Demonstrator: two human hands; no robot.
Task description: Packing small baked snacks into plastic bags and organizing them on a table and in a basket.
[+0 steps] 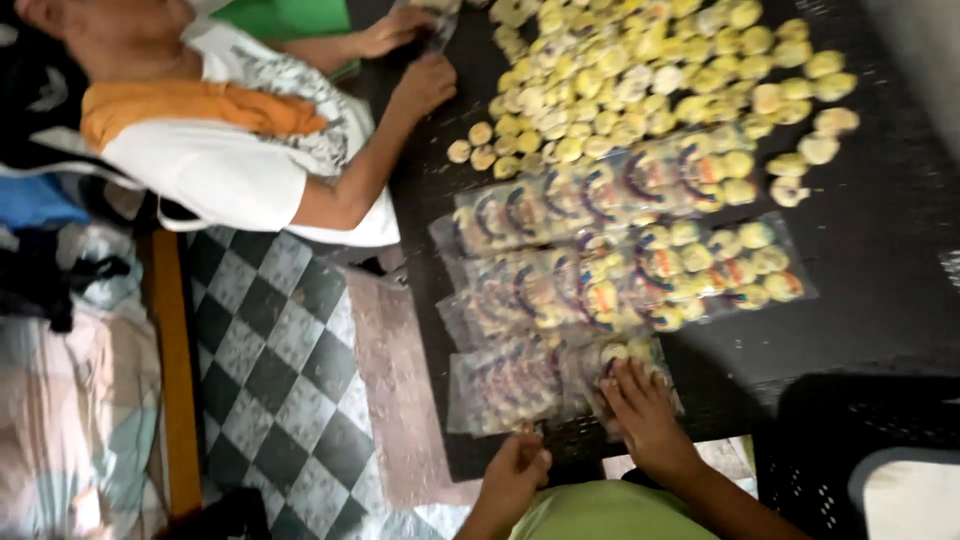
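Bags (560, 375) of small yellow rounds lie flat; right hand (640, 405) presses one with open fingers, left hand (515, 470), curled shut at seven o'clock, should steady its edge.

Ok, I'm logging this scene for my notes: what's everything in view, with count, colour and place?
Loose round pieces: many, pale yellow, heaped at the table's far end.
Clear bags: several, filled with yellow pieces, in rows mid-table.
Table: one, black.
Floor: black-and-white checks, left of table.
Other person: one, white shirt, far left; their hands at the table's edge.
Left hand: at the near table edge, touching a bag's corner.
Right hand: flat on the nearest bag.
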